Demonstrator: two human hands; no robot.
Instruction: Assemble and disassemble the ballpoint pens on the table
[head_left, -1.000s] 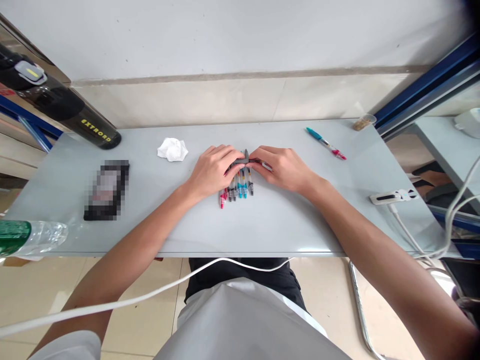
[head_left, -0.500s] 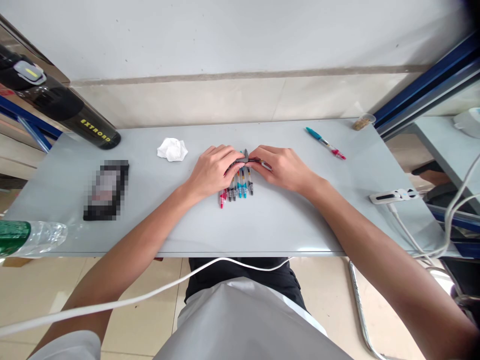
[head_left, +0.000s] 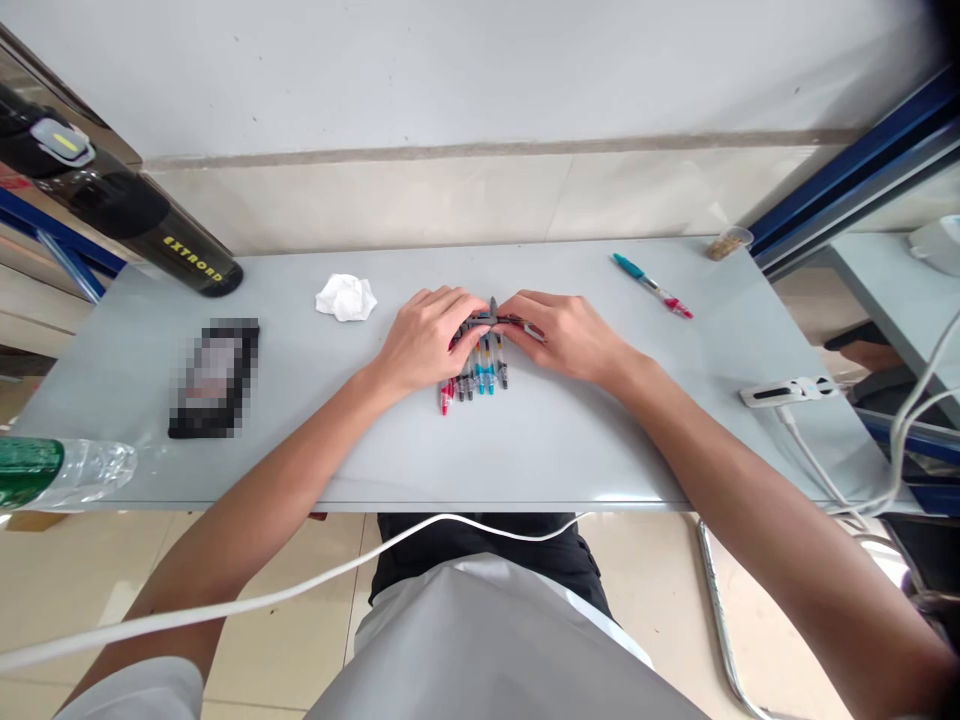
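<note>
My left hand (head_left: 433, 335) and my right hand (head_left: 562, 333) meet near the middle of the grey table (head_left: 420, 450). Between their fingertips are dark pen parts, a grey piece (head_left: 480, 321) pinched on the left and a slim dark piece with a clear section (head_left: 525, 326) on the right. Whether the two pieces are joined is too small to tell. Just below the fingers several pens lie side by side, among them a red one (head_left: 446, 397), blue ones (head_left: 487, 378) and a black one (head_left: 503, 375). My fingers cover their upper ends.
A crumpled tissue (head_left: 346, 298), a pixelated dark object (head_left: 214, 378), a black bottle (head_left: 187, 250) and a green-labelled bottle (head_left: 67, 472) are on the left. To the right are a blue-and-red pen (head_left: 652, 286), a small cup (head_left: 729, 243) and a white device (head_left: 784, 392) with cables.
</note>
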